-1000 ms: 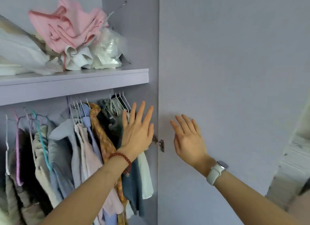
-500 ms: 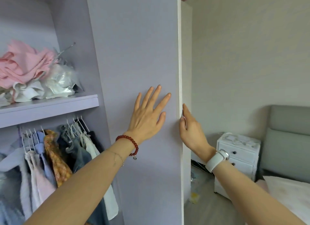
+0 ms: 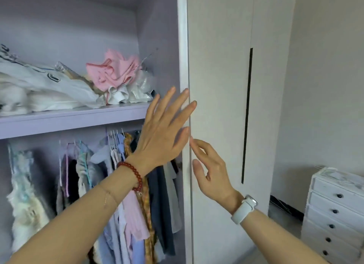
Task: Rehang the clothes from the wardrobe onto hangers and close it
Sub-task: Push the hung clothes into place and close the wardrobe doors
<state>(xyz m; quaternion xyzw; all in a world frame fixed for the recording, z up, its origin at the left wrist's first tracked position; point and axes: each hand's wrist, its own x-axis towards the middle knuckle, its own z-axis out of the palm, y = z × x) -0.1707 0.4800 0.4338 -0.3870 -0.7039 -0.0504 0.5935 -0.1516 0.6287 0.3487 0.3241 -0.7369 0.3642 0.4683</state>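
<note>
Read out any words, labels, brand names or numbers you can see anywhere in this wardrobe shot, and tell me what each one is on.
No text can be read here.
White garment on the shelf: dark printed marks, too blurred to read.
White watch on the right wrist: face turned away, no digits visible.
Wardrobe door, hanging clothes and white drawer chest: no lettering visible.

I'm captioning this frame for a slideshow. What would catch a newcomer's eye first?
Two hands meet mid-frame at the door edge: the left hand spread flat, the right hand with fingers loosely bent. Left of them, a pink cloth tops the heap on the shelf, above hanging clothes.
</note>
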